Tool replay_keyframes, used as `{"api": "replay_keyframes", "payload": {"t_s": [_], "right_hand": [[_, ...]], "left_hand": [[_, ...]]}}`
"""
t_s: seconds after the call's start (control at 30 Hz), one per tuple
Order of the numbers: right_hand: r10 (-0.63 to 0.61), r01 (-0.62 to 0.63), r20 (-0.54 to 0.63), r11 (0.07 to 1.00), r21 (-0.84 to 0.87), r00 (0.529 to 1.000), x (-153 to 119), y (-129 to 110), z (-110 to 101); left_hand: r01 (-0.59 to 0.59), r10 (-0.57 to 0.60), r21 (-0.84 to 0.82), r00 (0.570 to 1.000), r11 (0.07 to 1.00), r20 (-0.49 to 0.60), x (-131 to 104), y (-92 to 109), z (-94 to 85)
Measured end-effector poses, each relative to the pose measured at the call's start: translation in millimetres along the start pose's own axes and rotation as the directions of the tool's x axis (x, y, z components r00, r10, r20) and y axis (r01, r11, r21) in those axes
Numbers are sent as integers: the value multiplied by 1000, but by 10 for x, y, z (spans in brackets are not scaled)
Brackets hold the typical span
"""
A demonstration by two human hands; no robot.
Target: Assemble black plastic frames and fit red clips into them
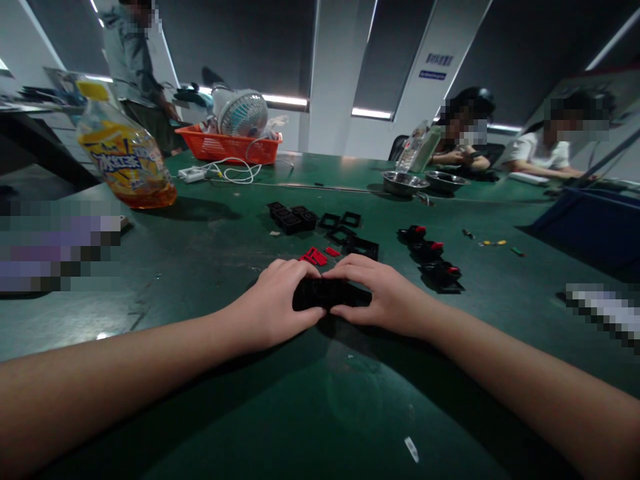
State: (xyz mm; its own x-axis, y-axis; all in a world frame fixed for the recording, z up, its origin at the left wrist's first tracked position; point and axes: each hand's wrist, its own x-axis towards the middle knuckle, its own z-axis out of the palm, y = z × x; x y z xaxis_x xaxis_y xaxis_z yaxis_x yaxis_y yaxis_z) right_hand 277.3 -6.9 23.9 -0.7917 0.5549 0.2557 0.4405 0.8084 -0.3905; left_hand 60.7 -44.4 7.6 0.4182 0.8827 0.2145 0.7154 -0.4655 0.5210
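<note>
Between my two hands is a dark black plastic part; its exact kind is lost in the shadow. My left hand is closed around its left side, thumb below and fingers above. On its right side, my right hand grips with thumb and fingers. Just beyond the fingertips lie small red plastic pieces. Behind these are black square frames and a cluster of black square housings. Several black assemblies with red parts stand in a row to the right.
An orange-labelled bottle stands at left. At the back are an orange basket with a fan, a white cable and metal bowls. A blue bin is at right. Two people sit across the table; another stands at left.
</note>
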Motion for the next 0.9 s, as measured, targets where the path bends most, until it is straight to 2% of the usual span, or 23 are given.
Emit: {"api": "replay_keyframes", "payload": {"t_s": [0.9], "right_hand": [[17,-17,12,1000,2,1000,9,-4,-14]], "left_hand": [[1,-1,15,1000,1000,7,-3,-10,5]]}}
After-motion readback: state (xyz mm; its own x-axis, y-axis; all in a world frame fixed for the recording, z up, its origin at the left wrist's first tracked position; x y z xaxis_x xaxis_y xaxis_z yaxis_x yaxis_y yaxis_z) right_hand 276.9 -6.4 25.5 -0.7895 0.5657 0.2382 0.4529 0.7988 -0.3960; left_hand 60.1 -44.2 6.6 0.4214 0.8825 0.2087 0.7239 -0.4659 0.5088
